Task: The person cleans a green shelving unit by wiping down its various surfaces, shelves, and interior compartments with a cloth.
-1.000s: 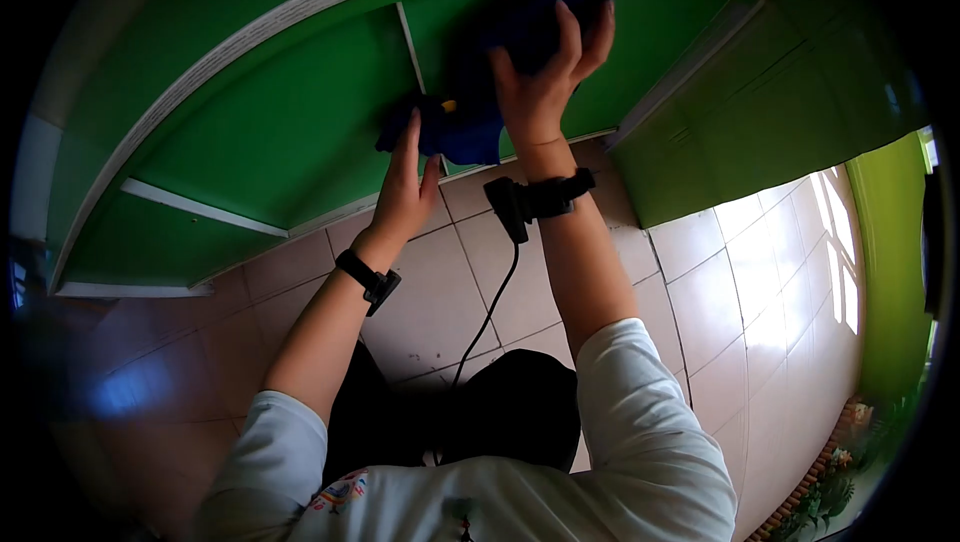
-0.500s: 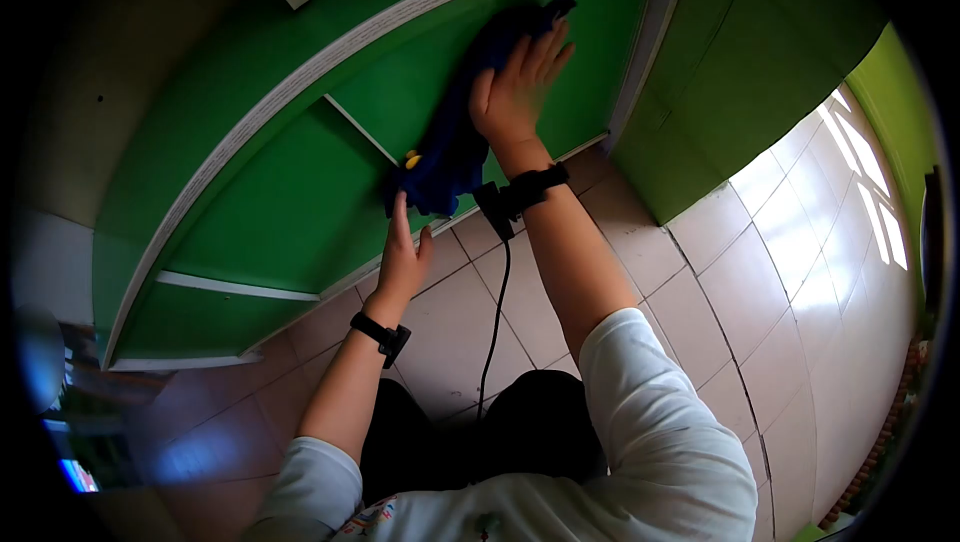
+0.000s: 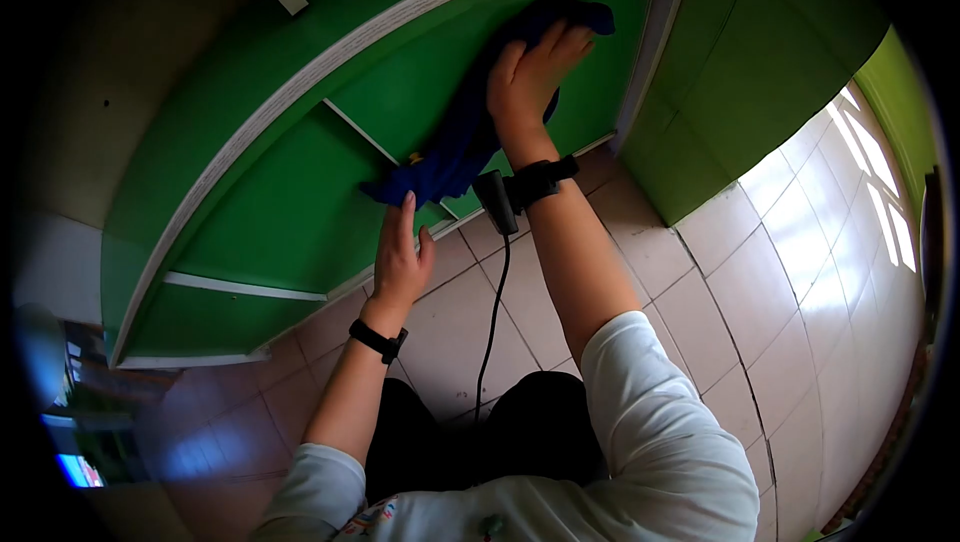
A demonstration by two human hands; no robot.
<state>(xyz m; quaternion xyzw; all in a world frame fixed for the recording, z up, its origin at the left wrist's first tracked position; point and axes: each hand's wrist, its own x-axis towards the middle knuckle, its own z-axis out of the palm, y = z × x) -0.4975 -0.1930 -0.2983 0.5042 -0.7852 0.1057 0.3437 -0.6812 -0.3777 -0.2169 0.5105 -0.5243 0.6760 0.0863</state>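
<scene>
One long, rumpled dark-blue cloth [image 3: 472, 132] with a small yellow patch [image 3: 415, 158] is seen slanting across a green panelled unit with white edging [image 3: 270, 172], from near the unit's lower edge up towards its upper right corner. Whether it is rested on the green surface or held just off it cannot be told.

Its upper end is covered by the right hand [image 3: 540, 82]: fingers bent and slightly parted, thumb apart; whether fabric is pinched cannot be told. Its lower end is met by the left hand [image 3: 400, 267], fingers straight and close together, thumb set apart, fingertips seemingly touching the hem; no grip is shown.

Progress, as judged: handling is under way. Cloth is already drawn out lengthwise; it is not smoothed flat, and neither end is free of a hand. How much is left cannot be told.

Beside the cloth's lower part, the panel is divided by a thin white strip [image 3: 360, 130]. Black straps are worn on both wrists; from the right one's black box [image 3: 495, 202] a black cable [image 3: 492, 322] is hung over pale floor tiles [image 3: 450, 332].
</scene>
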